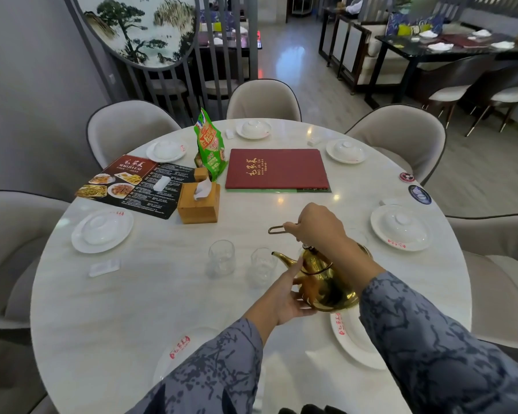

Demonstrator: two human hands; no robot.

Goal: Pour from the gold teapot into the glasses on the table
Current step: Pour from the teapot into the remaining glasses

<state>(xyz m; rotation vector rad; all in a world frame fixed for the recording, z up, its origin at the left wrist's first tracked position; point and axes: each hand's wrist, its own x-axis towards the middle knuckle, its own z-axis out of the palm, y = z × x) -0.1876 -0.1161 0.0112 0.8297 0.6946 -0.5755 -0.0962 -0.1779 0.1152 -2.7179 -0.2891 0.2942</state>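
The gold teapot is held above the round marble table, its spout pointing left toward the nearer of two clear glasses. My right hand grips the teapot's wire handle from above. My left hand presses flat against the pot's lower left side, fingers spread. The right glass stands just under the spout tip. The left glass stands a little further left. Both look empty.
A wooden tissue box, a green snack bag, a red menu and a dark photo menu lie beyond the glasses. White covered plates ring the table edge. Grey chairs surround it.
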